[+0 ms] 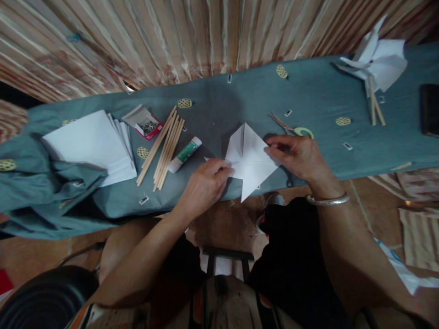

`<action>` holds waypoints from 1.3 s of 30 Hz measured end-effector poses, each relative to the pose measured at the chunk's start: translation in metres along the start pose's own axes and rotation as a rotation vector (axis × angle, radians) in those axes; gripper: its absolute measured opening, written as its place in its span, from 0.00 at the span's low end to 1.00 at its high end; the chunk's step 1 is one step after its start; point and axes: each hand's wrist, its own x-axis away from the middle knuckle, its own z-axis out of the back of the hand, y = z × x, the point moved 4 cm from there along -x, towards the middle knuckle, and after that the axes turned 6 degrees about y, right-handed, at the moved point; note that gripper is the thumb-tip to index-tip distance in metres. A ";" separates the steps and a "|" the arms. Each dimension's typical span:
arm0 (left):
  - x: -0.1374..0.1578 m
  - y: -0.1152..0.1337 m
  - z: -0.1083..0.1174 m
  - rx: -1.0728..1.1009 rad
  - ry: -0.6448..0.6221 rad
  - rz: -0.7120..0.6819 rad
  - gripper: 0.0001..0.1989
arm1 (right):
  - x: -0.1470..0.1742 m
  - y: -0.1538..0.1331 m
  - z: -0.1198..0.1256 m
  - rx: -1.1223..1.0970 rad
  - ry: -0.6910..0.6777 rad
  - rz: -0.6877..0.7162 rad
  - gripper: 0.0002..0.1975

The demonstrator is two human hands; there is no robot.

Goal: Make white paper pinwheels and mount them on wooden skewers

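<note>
A white sheet of paper (252, 155), cut and creased with pointed flaps, is held between my hands over the near edge of the cloth-covered table. My left hand (209, 183) pinches its left side, fingers closed. At its right corner, my right hand (295, 153) grips the paper between thumb and fingers. Scissors (291, 128) with light green handles lie just behind my right hand. A glue stick (185, 154) rests to the left of the paper, close to several wooden sticks (168, 153).
On the left are a stack of white paper (92, 146) and an open red-and-white box (144, 122) of small metal pieces. Paper pinwheels (380, 64) on sticks lie at the far right, near a dark object (429, 109). A pleated curtain (206, 36) hangs behind the table.
</note>
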 end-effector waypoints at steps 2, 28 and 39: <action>-0.004 -0.006 0.001 -0.028 0.017 0.004 0.10 | 0.008 0.003 0.003 -0.046 -0.015 -0.071 0.13; 0.003 0.025 -0.015 -0.005 -0.023 -0.075 0.10 | 0.059 -0.019 -0.002 -0.182 0.103 0.073 0.14; 0.004 0.025 -0.014 0.023 -0.044 -0.056 0.08 | 0.050 -0.021 -0.017 -0.601 -0.067 0.013 0.04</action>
